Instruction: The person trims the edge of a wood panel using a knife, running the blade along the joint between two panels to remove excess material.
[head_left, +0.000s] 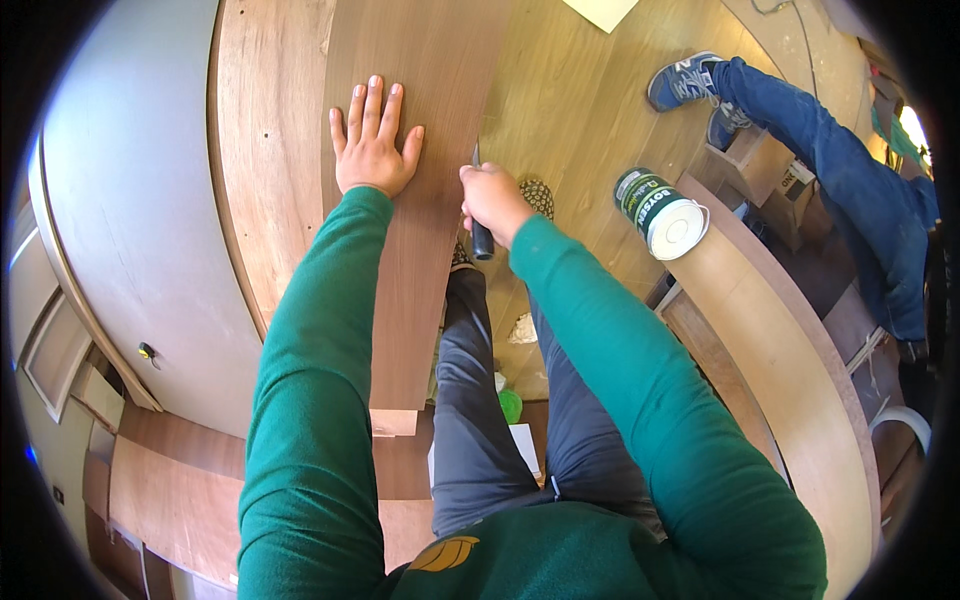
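My left hand (374, 150) lies flat on a brown wood-grain panel (415, 300), its fingers spread. Beside the panel's right edge, my right hand (493, 202) is closed around a black-handled tool (483, 243). A narrow metal blade sticks out beyond the fist, pointing away from me along that edge. The fist covers the middle of the tool, so whether it is a file or a knife cannot be told. Left of the brown panel runs a strip of paler plywood (270, 130) with small dark holes.
A dark green paint can (650, 207) with a white lid lies on a curved wooden surface (760, 330) to my right. Beyond it, a person in blue jeans (840, 150) has their legs stretched out. A large grey panel (150, 200) stands at left.
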